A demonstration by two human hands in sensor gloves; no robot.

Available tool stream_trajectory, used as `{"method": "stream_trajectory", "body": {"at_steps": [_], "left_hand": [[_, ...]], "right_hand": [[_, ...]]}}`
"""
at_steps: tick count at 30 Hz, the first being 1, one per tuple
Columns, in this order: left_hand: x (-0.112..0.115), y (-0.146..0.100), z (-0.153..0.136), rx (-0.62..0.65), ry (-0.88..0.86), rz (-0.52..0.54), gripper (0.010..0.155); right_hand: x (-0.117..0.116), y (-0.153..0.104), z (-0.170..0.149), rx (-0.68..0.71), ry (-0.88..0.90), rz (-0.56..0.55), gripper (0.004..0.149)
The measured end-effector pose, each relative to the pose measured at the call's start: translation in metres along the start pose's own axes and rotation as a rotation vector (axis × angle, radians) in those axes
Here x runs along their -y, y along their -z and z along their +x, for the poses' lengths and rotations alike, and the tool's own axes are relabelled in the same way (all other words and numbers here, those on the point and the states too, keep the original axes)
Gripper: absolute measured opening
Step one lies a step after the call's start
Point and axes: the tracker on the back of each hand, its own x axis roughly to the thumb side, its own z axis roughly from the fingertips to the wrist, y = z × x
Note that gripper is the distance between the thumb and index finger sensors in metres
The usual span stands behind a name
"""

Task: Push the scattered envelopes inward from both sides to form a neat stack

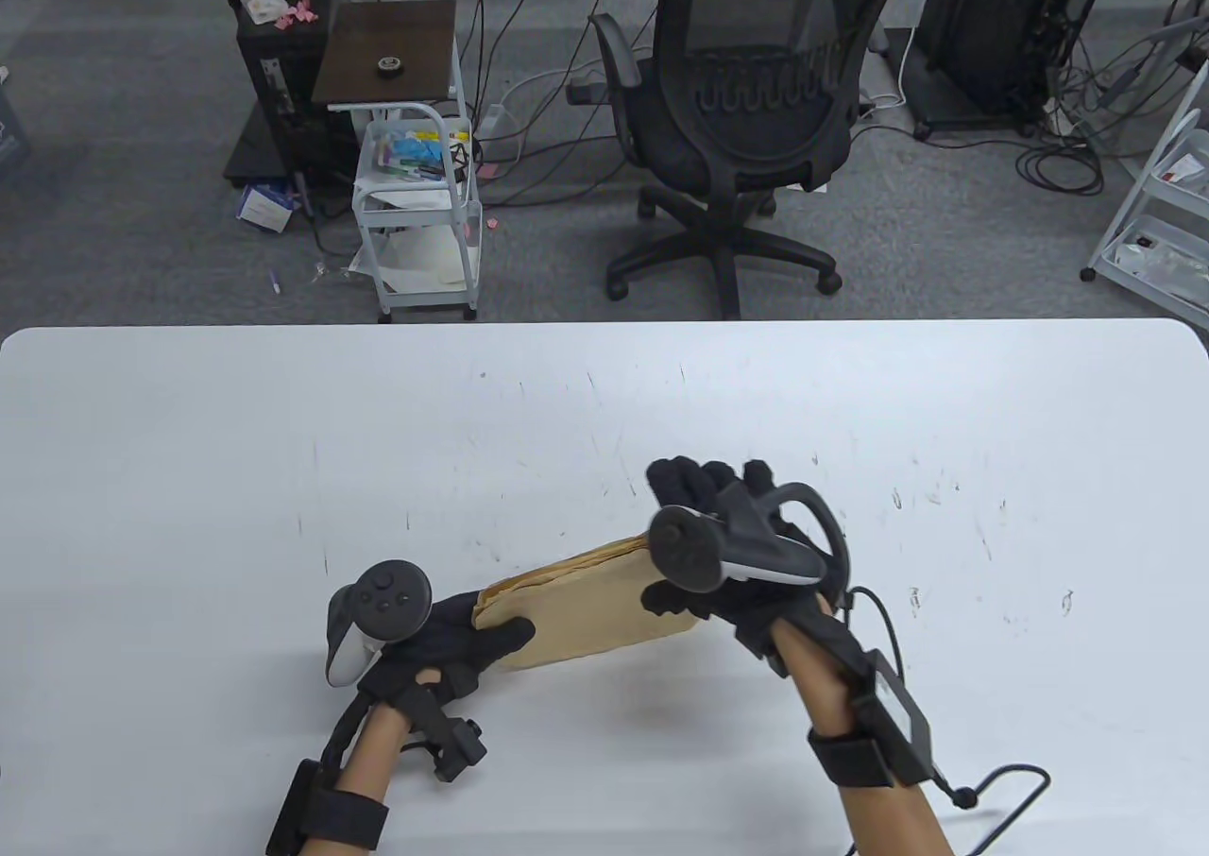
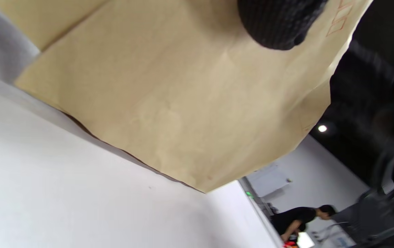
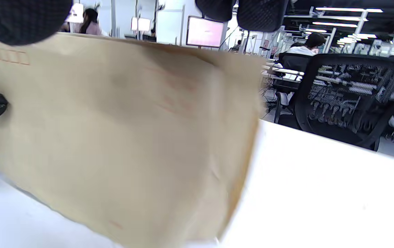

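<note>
Table view: envelopes (image 1: 586,601) between both hands.

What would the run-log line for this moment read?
stage: squaring stack | envelopes: gathered, held on edge above table | left hand: grips left end | right hand: grips right end

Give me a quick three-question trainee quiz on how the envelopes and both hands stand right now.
1. True or false: the envelopes lie scattered across the table.
2. Which hand holds the bundle's end nearer the office chair? A) left hand B) right hand
3. Fill in: in the left wrist view, the envelopes' lower edge looks ______ the table.

Key:
1. False; they are gathered in one bundle, gripped at both ends.
2. B.
3. Raised off, with shadow beneath.
</note>
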Motion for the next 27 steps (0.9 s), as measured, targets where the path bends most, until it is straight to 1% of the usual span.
{"method": "stream_trajectory", "body": {"at_steps": [1,2,3,4,6,7,8,9,10,11,12,13,14,15,16,17,18,19,20,21,22,23,24,25,27], "left_hand": [[-0.001,0.0,-0.002,-0.006,-0.023,-0.008,0.048],[-0.002,0.0,-0.004,0.002,-0.04,-0.015,0.048],[-0.003,0.001,-0.005,0.012,-0.044,-0.037,0.048],[-0.003,0.001,-0.005,0.023,-0.037,-0.062,0.048],[-0.005,0.0,-0.003,0.043,0.001,-0.091,0.048],[-0.005,-0.001,-0.002,0.047,0.026,-0.107,0.048],[-0.004,-0.001,-0.002,0.046,0.032,-0.122,0.049],[-0.003,-0.001,-0.003,0.043,0.02,-0.141,0.049],[-0.001,-0.001,-0.004,0.044,-0.007,-0.158,0.052],[0.001,-0.001,-0.004,0.045,-0.023,-0.165,0.059],[0.004,0.0,-0.004,0.049,-0.032,-0.178,0.068],[0.008,0.002,-0.002,0.053,-0.027,-0.186,0.073],[0.009,0.003,-0.001,0.052,-0.021,-0.19,0.075],[0.01,0.002,0.002,0.052,-0.015,-0.17,0.074],[0.008,0.001,0.003,0.079,-0.02,-0.128,0.073],[0.006,0.0,0.004,0.084,-0.029,-0.108,0.071],[0.004,-0.001,0.004,0.08,-0.044,-0.065,0.063],[0.004,-0.001,0.004,0.078,-0.05,-0.036,0.055],[0.006,0.0,0.003,0.067,-0.049,-0.015,0.052],[0.009,0.001,0.001,0.038,-0.03,-0.019,0.051],[0.012,0.001,0.003,0.003,-0.02,-0.03,0.051],[0.013,0.002,0.004,0.014,0.007,-0.033,0.05],[0.014,0.002,0.009,0.055,0.028,-0.014,0.05],[0.014,-0.001,0.019,0.104,0.069,0.028,0.048],[0.015,-0.006,0.037,0.142,0.108,0.136,0.048]], "right_hand": [[-0.007,-0.005,-0.01,-0.002,0.051,0.009,0.117],[-0.023,-0.013,-0.028,-0.023,0.158,0.041,0.12],[-0.045,-0.022,-0.046,-0.054,0.302,0.098,0.12],[-0.066,-0.03,-0.061,-0.092,0.433,0.132,0.124],[-0.102,-0.039,-0.081,-0.098,0.623,0.086,0.126],[-0.114,-0.039,-0.085,-0.076,0.705,0.085,0.127],[-0.119,-0.039,-0.086,-0.077,0.747,0.12,0.127],[-0.121,-0.039,-0.085,-0.071,0.78,0.131,0.128],[-0.122,-0.037,-0.081,-0.032,0.808,0.075,0.128],[-0.122,-0.034,-0.074,-0.011,0.832,0.025,0.128],[-0.121,-0.029,-0.065,0.002,0.84,-0.003,0.127],[-0.119,-0.023,-0.051,0.035,0.842,-0.028,0.123],[-0.116,-0.02,-0.044,0.044,0.852,-0.045,0.116],[-0.113,-0.018,-0.039,0.047,0.871,-0.075,0.115],[-0.107,-0.019,-0.04,0.016,0.892,-0.155,0.11],[-0.104,-0.019,-0.045,-0.015,0.903,-0.214,0.103],[-0.103,-0.021,-0.052,-0.064,0.931,-0.285,0.096],[-0.105,-0.023,-0.054,-0.09,0.934,-0.307,0.089],[-0.11,-0.025,-0.055,-0.116,0.929,-0.324,0.082],[-0.117,-0.025,-0.054,-0.123,0.917,-0.296,0.073],[-0.12,-0.024,-0.053,-0.128,0.902,-0.219,0.063],[-0.12,-0.025,-0.054,-0.129,0.895,-0.196,0.057],[-0.114,-0.026,-0.055,-0.13,0.898,-0.236,0.048],[-0.105,-0.028,-0.055,-0.115,0.89,-0.304,0.045],[-0.085,-0.035,-0.056,-0.091,0.849,-0.422,0.043]]}}
